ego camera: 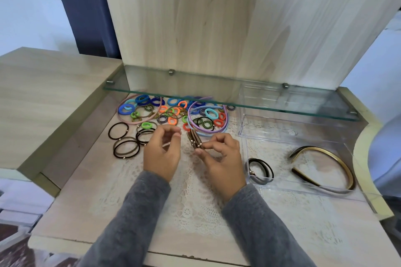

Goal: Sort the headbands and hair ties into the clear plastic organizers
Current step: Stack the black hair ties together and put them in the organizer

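Hair ties in right grip

Right hand pinches brown ties; left hand beside

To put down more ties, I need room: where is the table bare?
Bare: the lace mat near the front edge, and the strip below the dark hair ties. Crowded: under the glass shelf, among coloured ties and headbands.

Soft, even daylight, faint shadows, mild glare on the glass shelf, wide-angle bending and slight blur at edges.
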`<state>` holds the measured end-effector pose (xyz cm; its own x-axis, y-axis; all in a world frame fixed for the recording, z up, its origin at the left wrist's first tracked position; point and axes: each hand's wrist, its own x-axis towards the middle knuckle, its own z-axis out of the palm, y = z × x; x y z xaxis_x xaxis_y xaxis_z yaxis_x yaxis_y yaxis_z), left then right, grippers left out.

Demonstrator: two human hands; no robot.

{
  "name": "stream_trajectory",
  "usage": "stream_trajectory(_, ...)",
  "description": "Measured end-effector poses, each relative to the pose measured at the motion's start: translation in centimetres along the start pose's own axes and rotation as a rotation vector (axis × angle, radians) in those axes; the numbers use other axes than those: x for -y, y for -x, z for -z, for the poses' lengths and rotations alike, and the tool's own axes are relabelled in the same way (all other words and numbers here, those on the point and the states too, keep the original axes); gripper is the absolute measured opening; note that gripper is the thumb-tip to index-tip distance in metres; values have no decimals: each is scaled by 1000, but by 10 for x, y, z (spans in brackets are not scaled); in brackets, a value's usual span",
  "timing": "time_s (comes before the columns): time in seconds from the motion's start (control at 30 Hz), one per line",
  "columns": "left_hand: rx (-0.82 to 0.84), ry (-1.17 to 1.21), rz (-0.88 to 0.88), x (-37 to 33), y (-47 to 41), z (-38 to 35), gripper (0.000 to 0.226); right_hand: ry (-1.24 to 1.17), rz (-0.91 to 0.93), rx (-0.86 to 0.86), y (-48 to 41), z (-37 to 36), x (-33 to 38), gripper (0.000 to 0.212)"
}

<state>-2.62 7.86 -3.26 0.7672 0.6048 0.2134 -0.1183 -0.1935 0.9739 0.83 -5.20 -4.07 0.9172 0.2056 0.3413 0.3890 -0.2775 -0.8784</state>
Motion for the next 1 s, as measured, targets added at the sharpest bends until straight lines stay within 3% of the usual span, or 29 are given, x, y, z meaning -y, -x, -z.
stream_trajectory(0.1,34,429,312,-13,2,-16,21,-139,-83,-11,-1,2,-2,13)
stream_trajectory(0.17,34,541,385,-17,4,-20,24,-186,-101,-29,-1,4,-5,9)
stream_trajectory(0.4,97,633,478,-22,8,-16,27,-197,-83,-35,-5,5,-11,21)
stream_trajectory(0.6,171,721,509,-20,12,-17,22,-193,-39,2,-4,5,-11,10)
stream_trajectory(0.9,207,783,488,-13,10,-14,47,-176,-24,5,-2,1,-10,9)
stream_trajectory(1.0,200,740,478,-11,11,-15,32,-171,-40,-12,-3,2,-11,9)
